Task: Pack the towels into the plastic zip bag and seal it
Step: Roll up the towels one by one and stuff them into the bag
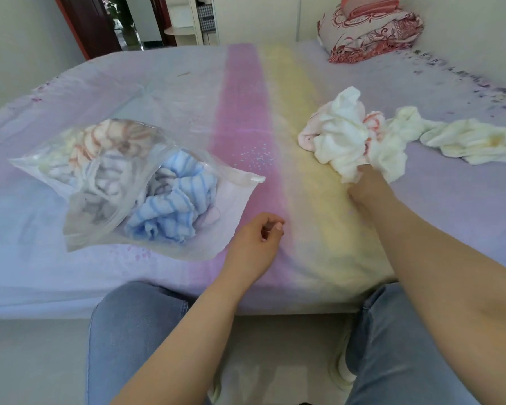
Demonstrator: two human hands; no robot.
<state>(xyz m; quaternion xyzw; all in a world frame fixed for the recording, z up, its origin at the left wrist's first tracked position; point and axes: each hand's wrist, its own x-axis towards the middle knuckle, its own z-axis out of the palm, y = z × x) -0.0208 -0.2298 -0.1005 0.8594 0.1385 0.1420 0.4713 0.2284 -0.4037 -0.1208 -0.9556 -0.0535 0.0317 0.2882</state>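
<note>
Gripping white towel (345, 141), right hand (362, 187)

Both forearms are bare, with no sleeve reaching into view, and no watch, bracelet or ring shows on either wrist or on the visible fingers. The left hand (253, 244) has short, unpainted fingernails, seen on the thumb and one curled finger. The right hand (365, 188) shows only its back. The person wears light blue denim jeans (129, 340) with a faded wash; a stitched seam runs by the left knee. Below the jeans a pale shoe (343, 366) shows, blurred.
</note>
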